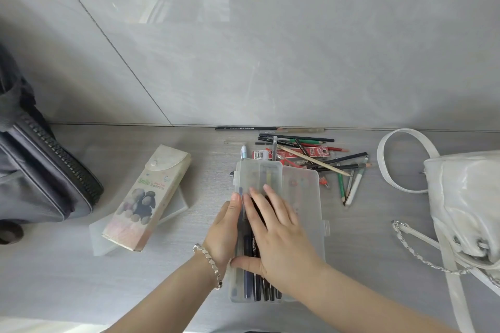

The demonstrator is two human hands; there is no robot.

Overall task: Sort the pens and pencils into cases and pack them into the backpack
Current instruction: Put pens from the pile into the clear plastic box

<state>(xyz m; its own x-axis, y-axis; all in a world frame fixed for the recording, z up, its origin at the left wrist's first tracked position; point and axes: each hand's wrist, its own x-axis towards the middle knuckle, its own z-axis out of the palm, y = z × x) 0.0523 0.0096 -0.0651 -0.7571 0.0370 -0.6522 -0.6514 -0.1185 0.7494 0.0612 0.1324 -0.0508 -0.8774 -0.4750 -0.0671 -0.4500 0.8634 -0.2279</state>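
Pens (pixel 247 278) fill the near half of the clear plastic case (pixel 308 211) at the middle of the grey table (pixel 67 278), dark barrels side by side, pointing away from the camera. The right hand (pixel 278 235) is flat on top of them: fingers straight and spread, thumb out to the left across the barrels, pressing the row down.

The left hand (pixel 221 232), with a silver bracelet (pixel 208 262) at the wrist, sits against the case's left wall, thumb laid along the rim. Its fingers are hidden behind the palm, so I cannot tell whether it grips the case or only steadies it.

Beyond the case, towards the wall, a loose heap of pencils (pixel 313 160) lies criss-crossed over a red box (pixel 290 154); these are unsorted. One black pencil (pixel 243 128) lies apart, right along the foot of the wall.

To the left, a printed pencil case (pixel 146 197) with its flap snapped down lies tilted on a frosted flat box (pixel 173 211). At the far left edge stands the dark grey backpack (pixel 40 170), well apart from the case. A white handbag (pixel 465 211) with a chain strap rests at the right.
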